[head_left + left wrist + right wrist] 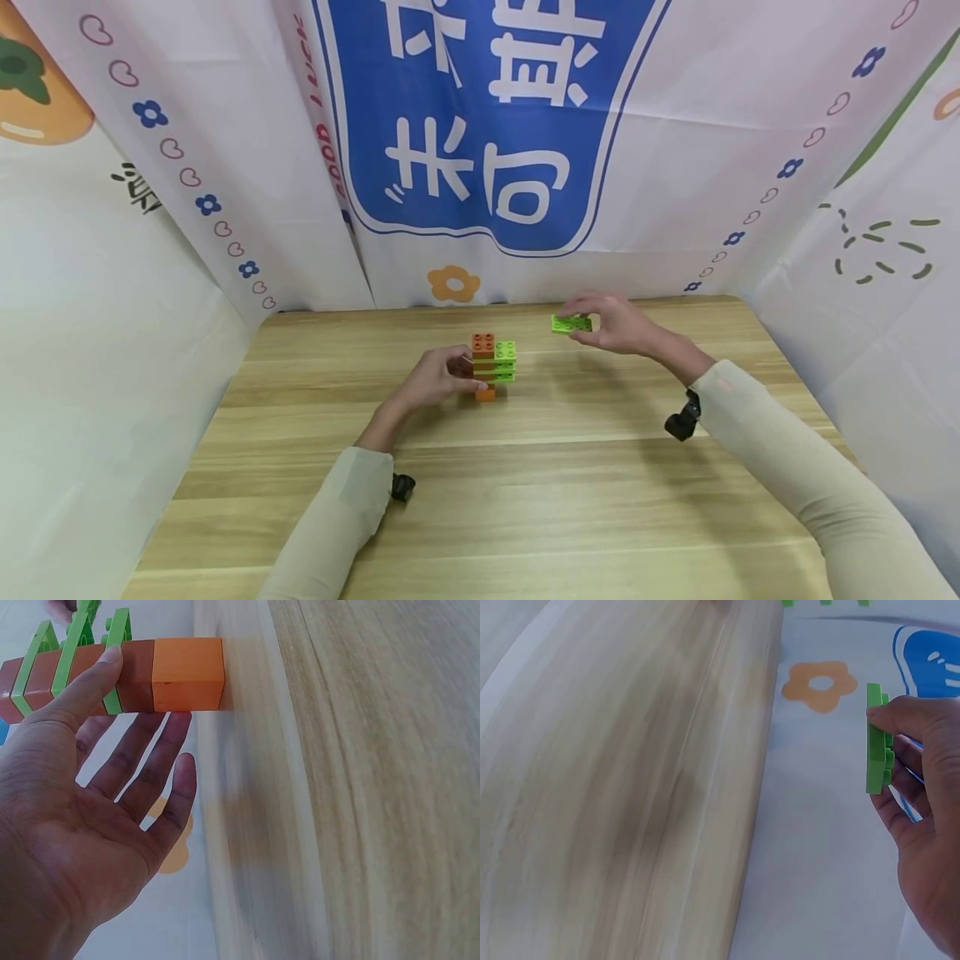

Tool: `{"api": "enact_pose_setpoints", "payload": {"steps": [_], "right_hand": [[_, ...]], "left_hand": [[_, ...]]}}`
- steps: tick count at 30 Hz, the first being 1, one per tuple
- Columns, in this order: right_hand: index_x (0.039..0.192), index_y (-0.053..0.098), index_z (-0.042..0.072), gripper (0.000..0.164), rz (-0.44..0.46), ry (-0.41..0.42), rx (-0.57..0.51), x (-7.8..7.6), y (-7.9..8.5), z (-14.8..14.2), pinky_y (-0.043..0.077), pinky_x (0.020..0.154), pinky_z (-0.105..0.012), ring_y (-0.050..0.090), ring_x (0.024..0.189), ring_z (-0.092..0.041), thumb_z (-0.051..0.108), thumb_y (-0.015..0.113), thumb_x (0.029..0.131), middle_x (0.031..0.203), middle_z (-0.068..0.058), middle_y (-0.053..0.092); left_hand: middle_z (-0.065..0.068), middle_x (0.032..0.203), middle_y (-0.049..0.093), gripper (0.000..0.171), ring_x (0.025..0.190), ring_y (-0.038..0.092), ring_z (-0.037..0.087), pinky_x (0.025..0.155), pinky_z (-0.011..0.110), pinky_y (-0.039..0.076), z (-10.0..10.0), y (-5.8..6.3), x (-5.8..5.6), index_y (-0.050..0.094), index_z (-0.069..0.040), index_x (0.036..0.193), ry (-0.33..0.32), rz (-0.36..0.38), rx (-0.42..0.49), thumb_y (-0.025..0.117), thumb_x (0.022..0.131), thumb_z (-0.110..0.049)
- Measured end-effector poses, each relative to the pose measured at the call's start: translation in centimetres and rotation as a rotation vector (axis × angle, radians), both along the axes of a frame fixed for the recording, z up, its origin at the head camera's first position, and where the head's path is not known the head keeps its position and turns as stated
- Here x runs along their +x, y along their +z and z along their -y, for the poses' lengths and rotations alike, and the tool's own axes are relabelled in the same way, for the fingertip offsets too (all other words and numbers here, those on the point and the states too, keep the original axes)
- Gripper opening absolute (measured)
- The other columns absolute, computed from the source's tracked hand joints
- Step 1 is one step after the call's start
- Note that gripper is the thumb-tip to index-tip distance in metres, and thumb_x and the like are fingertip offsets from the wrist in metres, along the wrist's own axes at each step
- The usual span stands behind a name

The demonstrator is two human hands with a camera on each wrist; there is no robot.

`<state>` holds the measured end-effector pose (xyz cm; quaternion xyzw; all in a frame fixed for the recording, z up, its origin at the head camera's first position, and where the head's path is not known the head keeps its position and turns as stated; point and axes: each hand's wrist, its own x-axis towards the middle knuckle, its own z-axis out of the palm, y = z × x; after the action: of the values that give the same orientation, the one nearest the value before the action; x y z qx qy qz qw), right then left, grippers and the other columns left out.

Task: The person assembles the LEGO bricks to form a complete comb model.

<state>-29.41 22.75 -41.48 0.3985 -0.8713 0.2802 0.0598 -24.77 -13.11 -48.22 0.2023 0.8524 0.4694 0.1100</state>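
A tower of brown building blocks (pixel 483 347) has an orange block (pixel 187 673) at its bottom end. Thin green plates (pixel 506 351) stick out from between the blocks toward the right. My left hand (pixel 435 380) holds the tower from its left side, thumb across the near face and fingers behind. Off to the right and farther back, my right hand (pixel 618 325) pinches a separate studded green plate (pixel 874 742) by its edges. That plate is apart from the tower. The left palm and little finger do not touch the blocks in the left wrist view.
Both hands work over a wooden table (pixel 480 508). A printed cloth (pixel 675 167) with a blue sign pattern hangs along its back edge, and white cloth walls (pixel 97 333) flank both sides. A black wrist device (pixel 682 421) hangs at the right sleeve.
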Motion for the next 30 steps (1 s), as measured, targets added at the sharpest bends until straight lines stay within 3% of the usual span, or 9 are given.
{"api": "enact_pose_setpoints", "payload": {"steps": [18,30], "right_hand": [[0.119,0.079,0.004,0.033,-0.074,0.167,-0.075,1.5,2.2,3.8,0.059,0.097,-0.048,0.071,0.114,-0.030,0.007,0.085,0.087,0.121,-0.011,0.076],[0.119,0.079,0.003,0.032,-0.096,0.241,-0.115,1.9,2.6,5.8,0.060,0.098,-0.044,0.073,0.112,-0.028,0.004,0.085,0.087,0.119,-0.011,0.077]], "left_hand": [[0.005,0.106,0.078,0.029,0.094,0.071,0.018,0.088,0.038,0.060,0.0,0.1,0.1,0.073,-0.010,0.111,-0.011,-0.006,0.021,0.088,0.089,-0.022],[0.006,0.108,0.078,0.027,0.095,0.073,0.019,0.091,0.040,0.060,-0.1,0.1,0.1,0.072,-0.010,0.108,-0.004,-0.007,0.019,0.089,0.089,-0.020]]}}
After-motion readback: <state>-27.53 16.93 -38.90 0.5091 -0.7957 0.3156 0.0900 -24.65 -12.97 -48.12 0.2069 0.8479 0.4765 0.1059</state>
